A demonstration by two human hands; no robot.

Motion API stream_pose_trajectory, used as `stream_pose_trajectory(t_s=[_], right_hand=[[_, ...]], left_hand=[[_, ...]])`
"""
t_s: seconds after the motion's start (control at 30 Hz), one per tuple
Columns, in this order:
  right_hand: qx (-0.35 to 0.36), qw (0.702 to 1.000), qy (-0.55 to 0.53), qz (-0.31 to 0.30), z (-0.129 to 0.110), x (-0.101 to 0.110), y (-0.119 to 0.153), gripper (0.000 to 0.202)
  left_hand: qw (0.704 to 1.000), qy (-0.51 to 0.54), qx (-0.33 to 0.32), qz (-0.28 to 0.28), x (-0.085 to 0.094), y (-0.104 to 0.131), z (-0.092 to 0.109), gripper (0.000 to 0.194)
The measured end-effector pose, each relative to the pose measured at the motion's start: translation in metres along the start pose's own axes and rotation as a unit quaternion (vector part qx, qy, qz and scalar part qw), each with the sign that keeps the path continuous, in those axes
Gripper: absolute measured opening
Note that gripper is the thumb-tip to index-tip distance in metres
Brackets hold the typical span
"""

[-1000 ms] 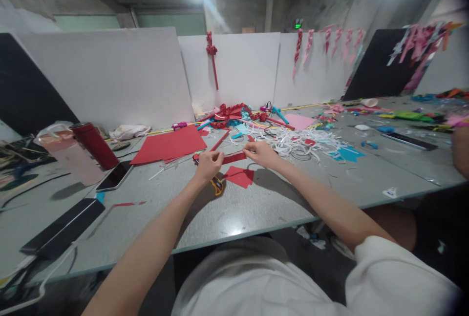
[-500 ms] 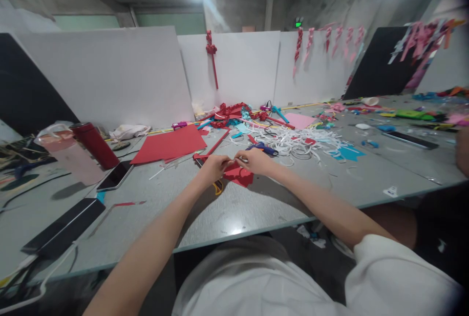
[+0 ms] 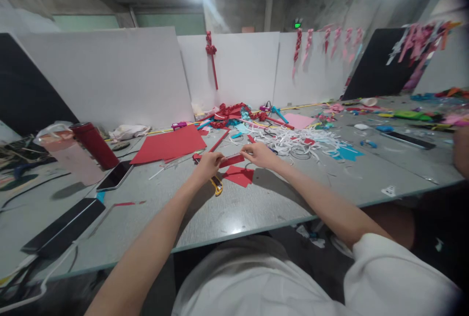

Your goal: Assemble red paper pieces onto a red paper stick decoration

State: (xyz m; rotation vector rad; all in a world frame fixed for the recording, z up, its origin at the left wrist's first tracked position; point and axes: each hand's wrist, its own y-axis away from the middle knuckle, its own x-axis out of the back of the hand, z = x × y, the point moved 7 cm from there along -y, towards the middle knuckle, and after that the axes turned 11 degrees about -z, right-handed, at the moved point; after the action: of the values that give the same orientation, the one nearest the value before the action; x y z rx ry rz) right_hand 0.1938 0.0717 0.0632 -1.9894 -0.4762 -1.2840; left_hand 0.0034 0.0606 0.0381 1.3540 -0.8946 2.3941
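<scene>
From my far-off seat I see a busy grey table [image 3: 271,203]: on the left, a red flask [image 3: 94,145], a phone [image 3: 114,176], and nearer, a black box [image 3: 64,228]. Middle now, large red sheets [image 3: 170,144]; nearer, small red pieces [image 3: 240,176], a yellow-handled tool [image 3: 218,188]. And rightward, tangled white strips [image 3: 300,142], blue paper [image 3: 347,153]!

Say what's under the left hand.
A yellow-handled cutter shows below the left hand, on the near side. The hand covers part of it; whether they touch, or anything else lies beneath, can't be seen.
</scene>
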Motion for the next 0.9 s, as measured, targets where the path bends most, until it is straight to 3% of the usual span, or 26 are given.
stream_pose_trajectory(t_s=[0.17, 0.27, 0.37, 0.47, 0.63, 0.8, 0.9], right_hand=[[-0.001, 1.0, 0.016, 0.007, -0.002, -0.001, 0.001, 0.018], [0.013, 1.0, 0.023, 0.006, -0.012, -0.005, 0.003, 0.019], [0.03, 0.999, 0.027, -0.01, -0.022, -0.011, 0.004, 0.018], [0.041, 0.999, 0.02, -0.01, -0.028, -0.014, 0.005, 0.019], [0.048, 0.999, 0.007, -0.018, -0.029, -0.014, 0.002, 0.019], [0.019, 0.999, -0.019, -0.021, -0.024, -0.007, 0.0, 0.027], [0.03, 0.998, -0.035, -0.041, -0.025, -0.008, 0.0, 0.021]], left_hand=[[0.998, -0.051, 0.039, 0.002, -0.002, 0.001, -0.004, 0.027], [0.994, -0.091, 0.054, 0.032, 0.0, 0.003, 0.004, 0.025], [0.991, -0.112, -0.001, 0.075, 0.004, 0.007, 0.029, 0.021], [0.994, -0.076, -0.067, 0.035, -0.002, 0.007, 0.047, 0.022], [0.997, -0.022, -0.072, 0.034, -0.003, 0.007, 0.048, 0.021], [0.995, -0.034, -0.077, 0.051, 0.004, 0.007, 0.049, 0.018], [0.995, -0.044, -0.075, 0.054, 0.006, 0.008, 0.05, 0.017]])
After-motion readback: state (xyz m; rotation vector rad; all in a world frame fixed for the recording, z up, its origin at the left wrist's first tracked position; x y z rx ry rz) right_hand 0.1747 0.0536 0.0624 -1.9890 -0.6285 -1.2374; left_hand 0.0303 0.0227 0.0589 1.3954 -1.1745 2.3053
